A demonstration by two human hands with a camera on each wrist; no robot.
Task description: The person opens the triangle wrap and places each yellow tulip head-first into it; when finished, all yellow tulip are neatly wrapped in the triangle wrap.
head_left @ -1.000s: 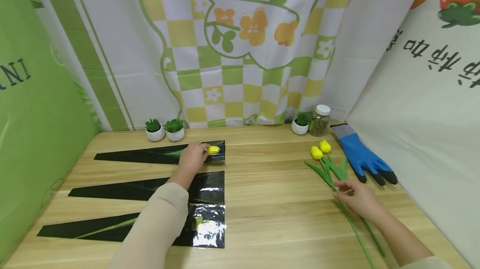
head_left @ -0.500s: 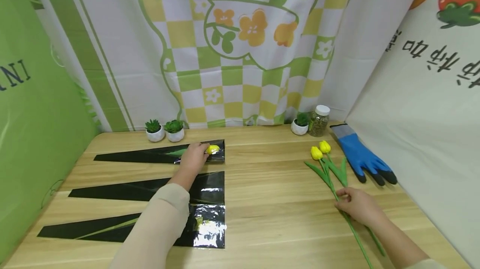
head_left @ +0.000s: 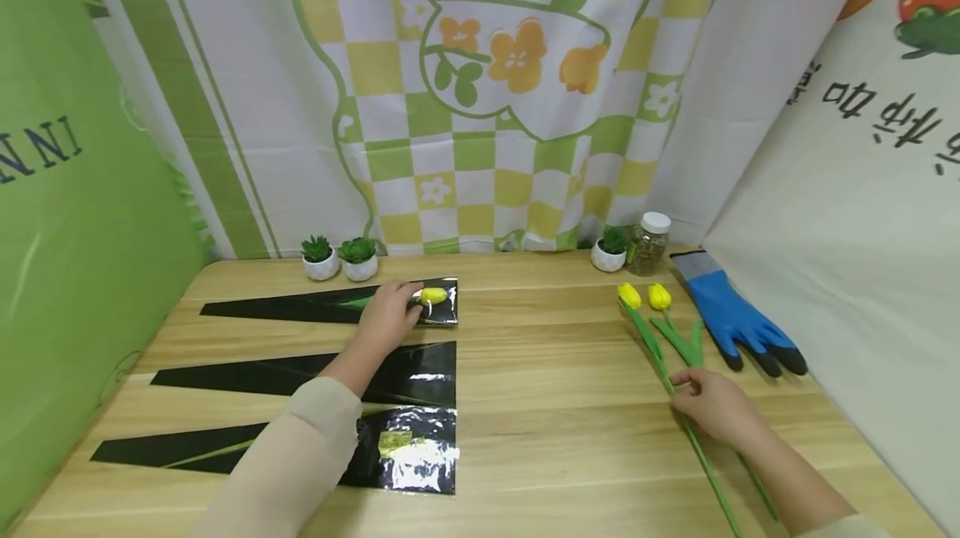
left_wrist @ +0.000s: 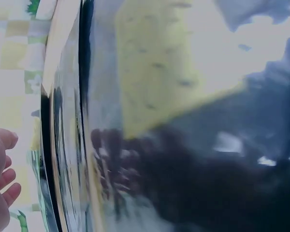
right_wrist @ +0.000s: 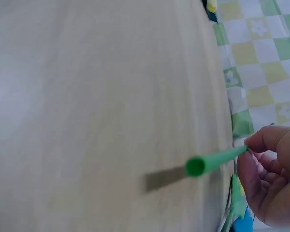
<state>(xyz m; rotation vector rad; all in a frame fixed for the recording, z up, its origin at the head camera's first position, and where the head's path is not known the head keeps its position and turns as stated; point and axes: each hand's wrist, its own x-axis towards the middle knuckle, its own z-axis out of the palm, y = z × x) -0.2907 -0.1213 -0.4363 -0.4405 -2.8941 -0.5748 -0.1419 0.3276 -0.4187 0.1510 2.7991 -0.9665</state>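
In the head view, my right hand point(head_left: 716, 406) pinches the green stem of a yellow tulip point(head_left: 629, 296) between thumb and fingers. The stem's lower end point(right_wrist: 195, 166) points at the right wrist camera, with its shadow on the table. Another tulip point(head_left: 660, 297) lies just to the right, its stem partly behind the hand. My left hand point(head_left: 390, 317) rests over the rearmost black flower sleeve point(head_left: 277, 308), fingers beside a yellow tulip head point(head_left: 432, 296) at its wide end. In the left wrist view, its fingers point(left_wrist: 8, 179) look loosely bent and apart from the thumb.
Two more black sleeves, a middle one point(head_left: 420, 375) and a front one point(head_left: 416, 471), lie on the wooden table point(head_left: 555, 404). A blue glove point(head_left: 723, 304) lies at the right. Small potted plants point(head_left: 358, 261) and a lidded jar point(head_left: 648, 244) stand along the back edge.
The head of the tulip in my right hand has moved left, away from the other tulip, and its leaf has turned. The left hand has stayed by the rear sleeve. The head view has shifted slightly.
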